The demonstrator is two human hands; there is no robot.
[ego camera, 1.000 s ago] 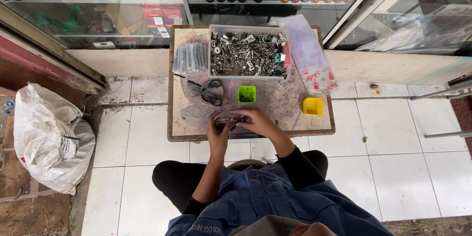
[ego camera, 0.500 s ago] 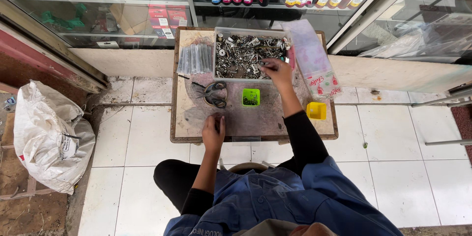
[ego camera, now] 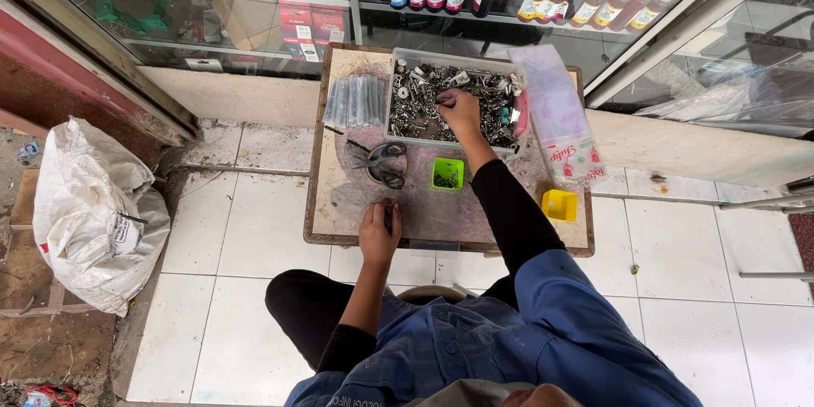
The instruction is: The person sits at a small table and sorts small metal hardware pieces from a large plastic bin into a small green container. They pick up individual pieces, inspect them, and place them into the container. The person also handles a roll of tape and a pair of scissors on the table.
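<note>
While the right hand (ego camera: 458,110) digs with bent fingers in the bin (ego camera: 398,127) of metal bits, pick slowly; the left hand (ego camera: 379,233) lies flat on the tabletop (ego camera: 339,203).

Even daylight; sharp; soft shadows; edges bowed

A person sits on a tiled floor at a low wooden board (ego camera: 339,212). The right hand (ego camera: 460,110) reaches into a grey tray (ego camera: 392,93) full of small metal parts, fingers down among them. The left hand (ego camera: 379,233) rests flat near the board's front edge, perhaps pinning something small. Scissors (ego camera: 386,161), a green cup (ego camera: 447,174) and a yellow cup (ego camera: 560,204) lie between and beside them.
</note>
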